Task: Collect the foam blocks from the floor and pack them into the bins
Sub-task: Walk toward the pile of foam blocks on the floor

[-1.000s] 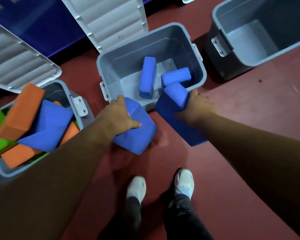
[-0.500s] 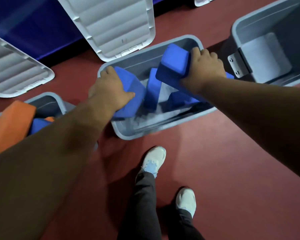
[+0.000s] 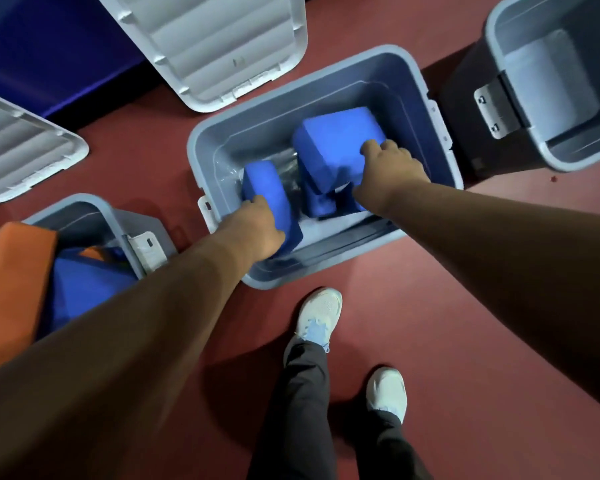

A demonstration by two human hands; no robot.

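Both my hands reach into the middle grey bin. My left hand grips a blue foam block low at the bin's near left side. My right hand grips a larger blue foam block held above other blue blocks that lie on the bin's bottom. The bottom blocks are mostly hidden under the held one and my right wrist.
A grey bin at the left holds orange and blue blocks. An empty-looking grey bin stands at the right. Two white lids lie open behind. My feet stand on the red floor.
Both hands have lowered their blue blocks from above the rim down into the middle bin. The view has moved closer over the bin.
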